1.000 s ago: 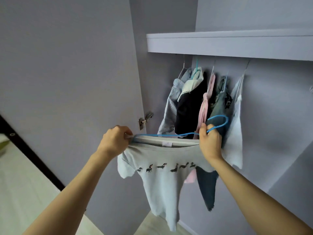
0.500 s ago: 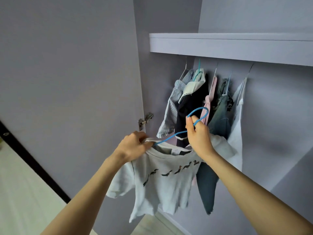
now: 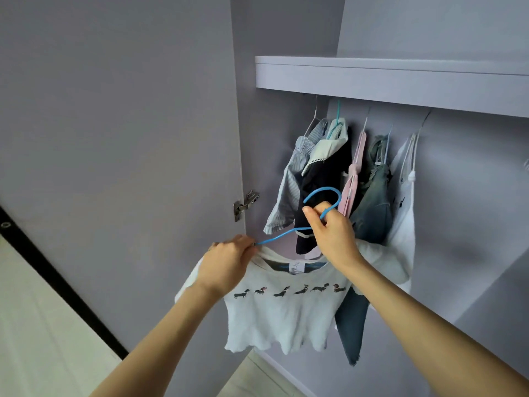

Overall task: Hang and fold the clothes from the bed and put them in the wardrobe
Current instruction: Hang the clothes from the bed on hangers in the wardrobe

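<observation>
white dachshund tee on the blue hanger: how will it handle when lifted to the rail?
Likely floppy: the white tee sags and ripples at its hem. Probably light, since the thin blue hanger carries it. It may slip off; the left hand pinches its shoulder while the right hand grips the hook.

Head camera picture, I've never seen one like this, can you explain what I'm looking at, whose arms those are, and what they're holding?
This view comes from a camera worn on a person's head, looking forward and down, so the two bare arms are the wearer's own. There is no machine. They stand at an open wardrobe, where several clothes already hang under a shelf. The right hand pinches the neck of a blue hanger just below its hook. The left hand grips the hanger's end and the shoulder of a white T-shirt printed with a row of small dogs. The shirt hangs on that hanger, not yet on the rail.
</observation>
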